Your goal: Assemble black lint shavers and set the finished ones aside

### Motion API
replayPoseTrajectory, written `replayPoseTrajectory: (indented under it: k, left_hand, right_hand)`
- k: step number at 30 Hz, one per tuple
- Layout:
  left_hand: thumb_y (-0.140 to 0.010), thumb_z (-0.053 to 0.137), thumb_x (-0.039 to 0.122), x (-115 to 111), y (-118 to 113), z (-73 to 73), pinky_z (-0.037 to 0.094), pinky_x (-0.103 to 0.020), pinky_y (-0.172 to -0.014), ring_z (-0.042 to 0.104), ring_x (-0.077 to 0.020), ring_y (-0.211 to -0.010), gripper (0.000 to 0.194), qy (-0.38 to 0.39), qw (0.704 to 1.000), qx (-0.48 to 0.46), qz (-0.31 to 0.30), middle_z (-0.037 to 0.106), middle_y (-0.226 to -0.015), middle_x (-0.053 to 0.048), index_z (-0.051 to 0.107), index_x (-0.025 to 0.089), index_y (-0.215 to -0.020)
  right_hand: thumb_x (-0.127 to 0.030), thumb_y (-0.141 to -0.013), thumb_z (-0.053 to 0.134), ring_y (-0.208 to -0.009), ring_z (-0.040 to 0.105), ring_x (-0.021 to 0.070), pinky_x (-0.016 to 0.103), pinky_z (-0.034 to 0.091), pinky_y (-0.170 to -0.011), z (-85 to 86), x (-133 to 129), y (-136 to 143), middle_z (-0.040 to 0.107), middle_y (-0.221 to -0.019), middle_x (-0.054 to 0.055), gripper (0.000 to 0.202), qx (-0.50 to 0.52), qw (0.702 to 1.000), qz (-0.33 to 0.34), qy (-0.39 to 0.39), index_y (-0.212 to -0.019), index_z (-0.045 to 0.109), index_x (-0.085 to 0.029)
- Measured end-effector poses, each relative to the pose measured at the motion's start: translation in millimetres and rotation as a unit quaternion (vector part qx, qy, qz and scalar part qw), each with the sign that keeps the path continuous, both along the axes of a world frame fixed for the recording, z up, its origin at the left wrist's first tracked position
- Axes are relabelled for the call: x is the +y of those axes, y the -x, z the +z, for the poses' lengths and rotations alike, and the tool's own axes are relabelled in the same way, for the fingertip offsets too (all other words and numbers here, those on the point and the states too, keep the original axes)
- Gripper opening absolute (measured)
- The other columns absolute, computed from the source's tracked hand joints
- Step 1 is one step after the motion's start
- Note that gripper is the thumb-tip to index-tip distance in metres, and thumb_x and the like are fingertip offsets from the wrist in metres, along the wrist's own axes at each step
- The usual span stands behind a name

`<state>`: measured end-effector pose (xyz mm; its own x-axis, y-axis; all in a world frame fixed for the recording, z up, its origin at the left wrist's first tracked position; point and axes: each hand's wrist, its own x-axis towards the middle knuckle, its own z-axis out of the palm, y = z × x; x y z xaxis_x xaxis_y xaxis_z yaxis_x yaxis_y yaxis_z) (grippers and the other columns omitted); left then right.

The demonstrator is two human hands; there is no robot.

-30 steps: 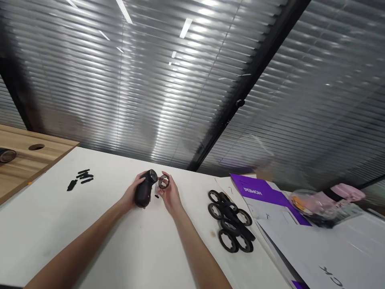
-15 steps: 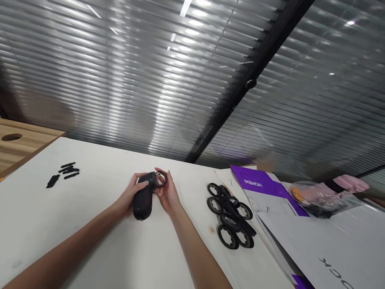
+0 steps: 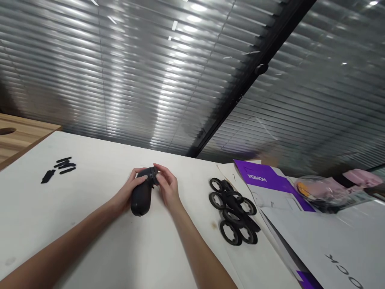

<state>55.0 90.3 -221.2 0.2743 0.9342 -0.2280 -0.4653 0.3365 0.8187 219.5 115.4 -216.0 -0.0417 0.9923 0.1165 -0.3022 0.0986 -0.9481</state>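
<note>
My left hand [image 3: 126,189] is wrapped round a black pistol-shaped handheld device [image 3: 141,198], its thick rounded grip pointing toward me. My right hand [image 3: 169,188] pinches a black ring [image 3: 154,175] at the device's front end. The ring sits against that end, partly covered by the fingers; how it is seated I cannot tell. On the table to the right lies a pile of black rings [image 3: 231,233] and black pieces. Several small flat black strips [image 3: 67,170] and a wider black piece [image 3: 48,176] lie at the left.
The white table [image 3: 99,249] reaches back to a slatted glass wall. At the right are a purple and white printed box [image 3: 261,176], a large white sheet or box [image 3: 333,241] and a clear bag with pink contents [image 3: 325,188]. A wooden surface [image 3: 24,136] adjoins the far left.
The black ring, earlier tilted open toward the camera just off the device's end, is now turned edge-on against it. My right fingers have closed round it. The view has shifted slightly.
</note>
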Motion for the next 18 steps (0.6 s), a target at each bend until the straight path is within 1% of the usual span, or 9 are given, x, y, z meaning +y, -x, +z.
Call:
replayPoseTrajectory:
  k: [3,5,9,12,14,18]
  left_hand:
    - [-0.084,0.081,0.05,0.1,0.1,0.9,0.048,-0.026,-0.067,0.065,-0.0178,-0.084,0.052,-0.007,1.0,0.001,-0.002,0.071,-0.112,-0.005,0.059,0.028,-0.126]
    - [-0.083,0.082,0.05,0.1,0.0,1.2,0.048,-0.026,-0.068,0.065,-0.0179,-0.086,0.052,-0.01,1.0,0.0,-0.004,0.072,-0.114,-0.005,0.06,0.028,-0.125]
    - [-0.083,0.082,0.048,0.0,-0.2,2.6,0.049,-0.026,-0.069,0.064,-0.0184,-0.086,0.05,-0.014,1.0,0.0,0.005,0.071,-0.111,-0.004,0.063,0.027,-0.124]
    - [-0.085,0.079,0.047,0.1,0.8,5.0,0.051,-0.025,-0.069,0.065,-0.0186,-0.088,0.045,-0.028,1.0,-0.004,0.009,0.07,-0.112,-0.004,0.066,0.027,-0.123]
    - [-0.086,0.076,0.049,0.2,2.2,6.7,0.051,-0.025,-0.062,0.066,-0.0174,-0.078,0.046,-0.022,1.0,-0.014,-0.007,0.07,-0.108,-0.004,0.065,0.027,-0.125]
    - [-0.089,0.068,0.056,1.3,5.5,7.5,0.042,-0.027,-0.039,0.058,-0.0161,-0.047,0.057,0.012,0.997,-0.026,-0.068,0.068,-0.082,-0.001,0.057,0.027,-0.137]
  right_hand:
    - [-0.045,-0.079,0.083,-0.098,0.065,0.0229,0.034,0.056,-0.08,0.1,-3.4,-1.7,0.077,-0.115,0.006,0.041,-0.075,0.995,-0.002,-0.062,-0.117,0.08,-0.029]
    - [-0.045,-0.083,0.08,-0.108,0.065,0.0256,0.036,0.055,-0.085,0.9,-5.2,-2.5,0.075,-0.127,0.007,0.042,-0.1,0.992,0.005,-0.08,-0.122,0.079,-0.03]
    - [-0.045,-0.088,0.075,-0.118,0.065,0.0279,0.037,0.055,-0.087,1.3,-5.2,-3.9,0.074,-0.131,0.007,0.039,-0.12,0.987,0.02,-0.107,-0.125,0.077,-0.031]
    - [-0.043,-0.089,0.075,-0.127,0.063,0.0285,0.037,0.053,-0.094,1.6,-4.6,-5.1,0.071,-0.136,0.006,0.037,-0.128,0.984,0.039,-0.113,-0.123,0.078,-0.031]
    - [-0.043,-0.089,0.076,-0.13,0.061,0.0288,0.039,0.052,-0.1,2.7,-5.3,-5.3,0.069,-0.14,0.006,0.039,-0.129,0.984,0.061,-0.108,-0.125,0.077,-0.031]
    - [-0.046,-0.09,0.076,-0.139,0.057,0.0286,0.044,0.046,-0.115,6.8,-8.2,-4.5,0.067,-0.145,0.004,0.041,-0.122,0.982,0.094,-0.11,-0.129,0.076,-0.032]
